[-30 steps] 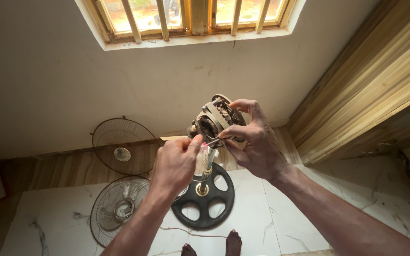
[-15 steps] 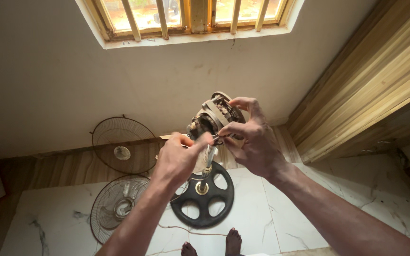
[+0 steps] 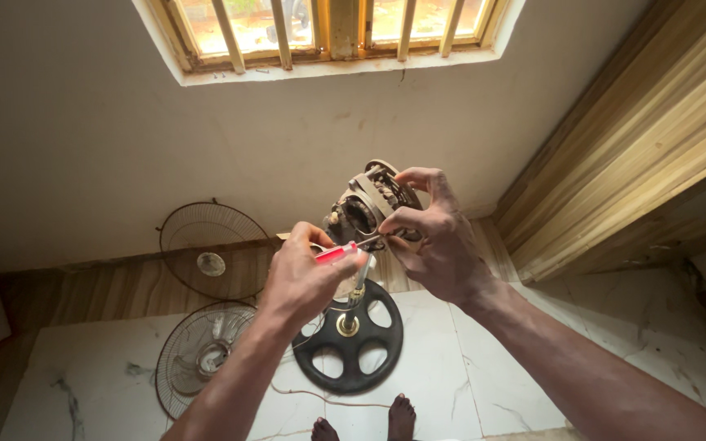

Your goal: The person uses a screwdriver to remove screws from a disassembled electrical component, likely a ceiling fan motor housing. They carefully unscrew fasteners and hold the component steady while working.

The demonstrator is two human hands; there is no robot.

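1. Both hands are up at chest height over the stand. The right hand is curled around the bare fan motor, thumb and fingers closed on its far side and rear frame, holding it tilted toward the face.

2. The left hand is closed in a pinch on a small screwdriver with a red-pink see-through handle. Its thin metal shaft reaches across to the lower edge of the motor, just under the right thumb; I cannot tell whether the tip sits in a screw.

3. The motor sits at the top of the fan's upright pole, which drops to the round black base on the white marble floor. A thin wire trails across the floor in front of the base.

4. Two wire fan guards are off to the left: one leans against the wall, the other lies lower with the clear blade seemingly still inside it. Bare toes show at the bottom edge.

5. As I read it, the step in hand is work on the motor's casing with the driver, loosening or tightening a small fastener near its lower edge.

6. What follows seems to call for a steady right grip so the motor does not twist on the pole, the tip kept square in the screw head, and light pressure, since the shaft is slim and could slip toward the right thumb.
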